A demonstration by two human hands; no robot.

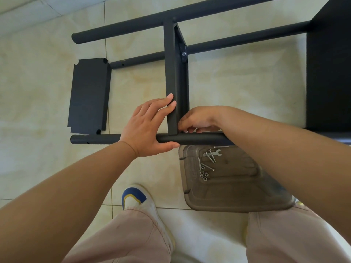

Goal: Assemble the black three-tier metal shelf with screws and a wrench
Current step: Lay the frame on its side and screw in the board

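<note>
The black shelf frame lies on its side on the tiled floor. Its middle shelf panel (172,78) stands on edge between the round posts. My left hand (150,128) presses straight fingers against that panel and wraps its thumb under the near post (190,139). My right hand (199,120) has curled fingers at the joint of panel and near post, pinching a small silver screw or nut (185,131). A silver screw head (183,53) shows at the panel's far corner. A loose shelf panel (88,95) lies flat to the left. Another mounted panel (328,63) is at the right.
A grey translucent plastic tray (237,196) sits on the floor below the near post, holding several long screws (208,164), several nuts (204,175) and a small flat wrench (212,153). My shoe (138,200) and trouser legs are at the bottom.
</note>
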